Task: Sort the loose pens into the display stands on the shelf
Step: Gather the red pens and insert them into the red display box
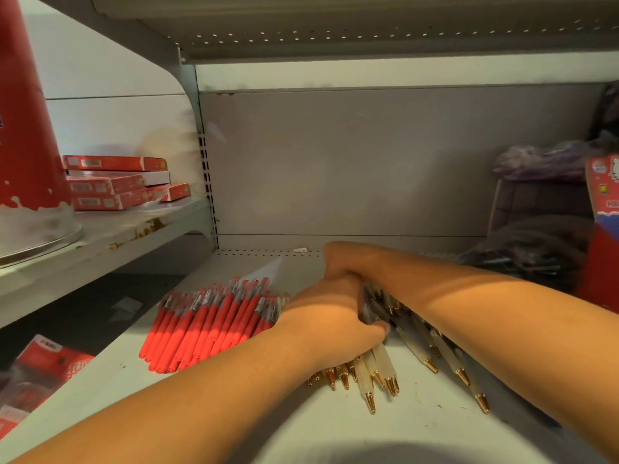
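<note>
A bundle of white pens (pixel 385 363) with gold tips and dark upper ends lies on the pale shelf board (pixel 418 430), tips fanned toward me. My left hand (pixel 331 316) reaches in from the lower left and grips the bundle around its middle, thumb pressed on the near side. Coming across from the right, my right hand (pixel 338 264) curls over the far ends of the same pens, just behind my left hand. To the left, a neat pile of red pens (pixel 204 323) with clear caps lies touching my left wrist.
A red cone-shaped object (pixel 23 112) and stacked flat red boxes (pixel 114 182) stand on the neighbouring left shelf. At the right are a red cartoon-printed box (pixel 603 195), a grey basket (pixel 536 202) and a blurred heap of dark pens (pixel 522 259). The grey back panel (pixel 351 162) closes the rear.
</note>
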### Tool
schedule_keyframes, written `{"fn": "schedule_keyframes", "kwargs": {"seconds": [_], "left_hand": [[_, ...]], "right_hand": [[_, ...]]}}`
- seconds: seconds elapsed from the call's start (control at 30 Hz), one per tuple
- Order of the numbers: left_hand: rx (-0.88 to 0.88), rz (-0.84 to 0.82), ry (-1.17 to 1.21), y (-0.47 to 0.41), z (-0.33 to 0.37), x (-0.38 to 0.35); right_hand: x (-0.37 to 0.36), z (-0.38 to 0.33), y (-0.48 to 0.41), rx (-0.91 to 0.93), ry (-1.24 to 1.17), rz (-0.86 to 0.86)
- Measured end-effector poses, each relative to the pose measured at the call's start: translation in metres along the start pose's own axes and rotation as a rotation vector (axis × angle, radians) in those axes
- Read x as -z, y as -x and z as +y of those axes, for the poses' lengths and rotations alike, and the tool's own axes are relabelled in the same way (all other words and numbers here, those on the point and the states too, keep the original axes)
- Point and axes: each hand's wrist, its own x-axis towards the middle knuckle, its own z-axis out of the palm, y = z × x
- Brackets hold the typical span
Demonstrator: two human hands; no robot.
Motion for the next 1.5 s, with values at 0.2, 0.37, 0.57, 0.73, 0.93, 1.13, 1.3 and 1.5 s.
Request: {"fn": "schedule_keyframes", "kwargs": {"seconds": [0.2, 0.37, 0.57, 0.73, 0.93, 1.13, 1.3, 1.5], "left_hand": [[-0.181, -0.078, 0.036, 0.000, -0.001, -0.001], [-0.210, -0.230, -0.062, 0.006, 0.005, 0.009], [-0.300, -0.374, -0.198, 0.024, 0.006, 0.016], [-0.306, -0.412, -0.186, 0.021, -0.002, 0.019], [-0.391, -0.302, -0.193, 0.018, -0.007, 0.021], [-0.309, -0.301, -0.135, 0.020, -0.007, 0.016], [-0.211, -0.324, -0.158, 0.018, -0.007, 0.017], [-0.178, -0.392, -0.077, 0.018, -0.004, 0.012]], "right_hand": [[0.011, 0.023, -0.004, -0.031, -0.235, 0.195], [0.033, 0.051, -0.002, -0.042, -0.475, 0.391], [0.027, 0.068, 0.032, -0.040, -0.646, 0.209], [0.012, 0.074, 0.067, -0.073, -0.664, 0.057], [-0.004, 0.071, 0.085, -0.065, -0.718, 0.055], [-0.011, 0.067, 0.093, -0.026, -0.594, -0.029], [-0.015, 0.070, 0.116, 0.022, -0.409, -0.002], [-0.019, 0.063, 0.130, 0.067, -0.329, 0.009]]}}
